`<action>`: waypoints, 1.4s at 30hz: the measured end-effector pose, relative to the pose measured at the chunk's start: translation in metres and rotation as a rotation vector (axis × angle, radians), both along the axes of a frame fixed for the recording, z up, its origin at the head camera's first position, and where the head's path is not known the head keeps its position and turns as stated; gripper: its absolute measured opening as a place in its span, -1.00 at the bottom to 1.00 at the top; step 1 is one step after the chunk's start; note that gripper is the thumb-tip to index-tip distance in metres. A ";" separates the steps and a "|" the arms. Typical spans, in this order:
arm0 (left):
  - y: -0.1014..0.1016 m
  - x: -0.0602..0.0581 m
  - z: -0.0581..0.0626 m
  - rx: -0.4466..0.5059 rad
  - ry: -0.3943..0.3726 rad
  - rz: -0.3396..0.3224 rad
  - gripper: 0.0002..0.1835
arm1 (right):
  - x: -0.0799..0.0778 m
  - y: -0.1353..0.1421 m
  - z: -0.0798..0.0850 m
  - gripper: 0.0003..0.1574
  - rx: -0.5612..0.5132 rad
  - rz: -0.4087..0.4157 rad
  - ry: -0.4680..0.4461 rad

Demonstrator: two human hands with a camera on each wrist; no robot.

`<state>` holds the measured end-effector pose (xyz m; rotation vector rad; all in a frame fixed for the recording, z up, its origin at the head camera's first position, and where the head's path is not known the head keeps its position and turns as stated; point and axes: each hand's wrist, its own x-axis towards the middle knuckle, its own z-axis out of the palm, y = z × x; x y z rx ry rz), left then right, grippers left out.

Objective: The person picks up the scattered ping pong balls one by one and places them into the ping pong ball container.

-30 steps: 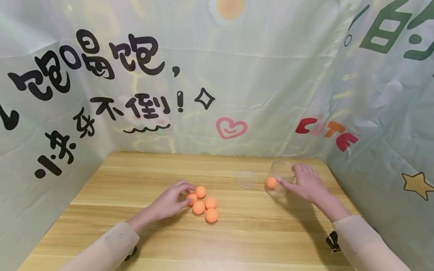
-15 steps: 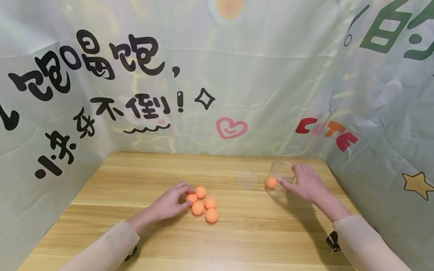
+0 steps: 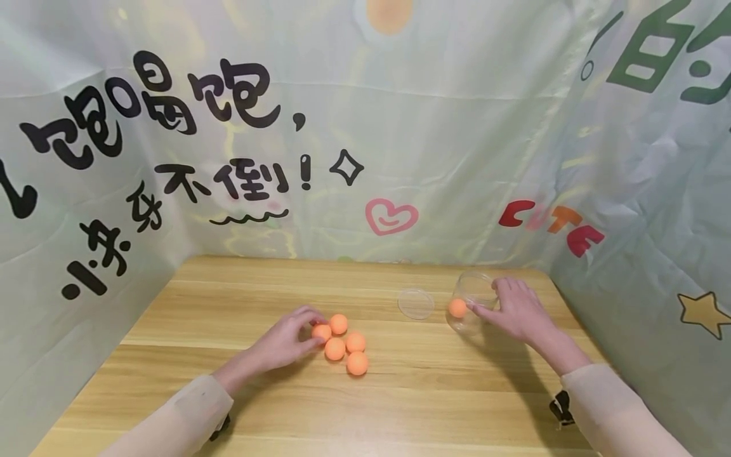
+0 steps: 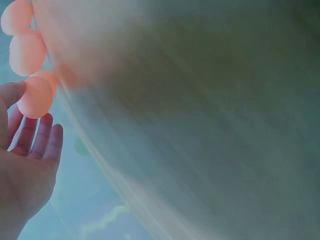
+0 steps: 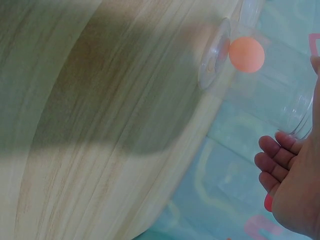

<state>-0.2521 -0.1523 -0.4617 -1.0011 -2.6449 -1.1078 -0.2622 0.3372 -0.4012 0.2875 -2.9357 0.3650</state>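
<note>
My left hand [image 3: 288, 341] pinches an orange ping-pong ball [image 3: 321, 332] between thumb and fingers at the left side of a small cluster. In the left wrist view, the thumb touches that ball [image 4: 35, 97] on one side, with fingertips behind it. Several more ping-pong balls [image 3: 335, 348] lie close together on the table just right of this hand. A clear plastic jar [image 3: 465, 325] stands upright at the right, with one ping-pong ball [image 5: 246, 54] inside, low down. My right hand [image 3: 516, 309] holds the jar near its open rim, thumb on the near side.
A round clear lid [image 3: 415, 304] lies flat on the wooden table [image 3: 274, 406] to the left of the jar. Printed fabric [image 3: 457, 139] hangs around the table's back and sides.
My left fingers have closed on the leftmost ball, which has shifted slightly to the left, away from the others. The right hand and jar stay in place.
</note>
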 end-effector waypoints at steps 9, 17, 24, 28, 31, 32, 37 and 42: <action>0.001 0.001 0.010 0.112 -0.041 0.058 -0.67 | 0.000 -0.001 0.000 0.14 0.004 -0.009 -0.012; 0.001 0.000 0.021 0.225 -0.011 0.057 -0.65 | 0.000 0.000 -0.001 0.12 0.005 -0.005 -0.006; 0.003 0.001 0.028 0.327 -0.001 0.067 -0.63 | 0.000 0.000 -0.001 0.09 -0.004 0.000 0.004; 0.007 0.000 0.034 0.398 0.009 0.061 -0.62 | 0.001 0.000 -0.001 0.10 -0.001 -0.003 0.000; 0.012 -0.002 0.038 0.446 0.021 0.058 -0.61 | 0.001 -0.001 -0.001 0.11 -0.002 -0.004 -0.002; 0.014 -0.003 0.039 0.461 0.023 0.058 -0.61 | 0.001 -0.001 -0.001 0.11 -0.003 -0.004 -0.001; 0.022 -0.005 0.044 0.537 -0.004 0.057 -0.60 | 0.002 -0.002 -0.001 0.10 0.000 -0.007 -0.002; 0.032 -0.009 0.049 0.605 -0.032 0.060 -0.60 | 0.002 -0.002 0.000 0.09 0.004 -0.007 0.000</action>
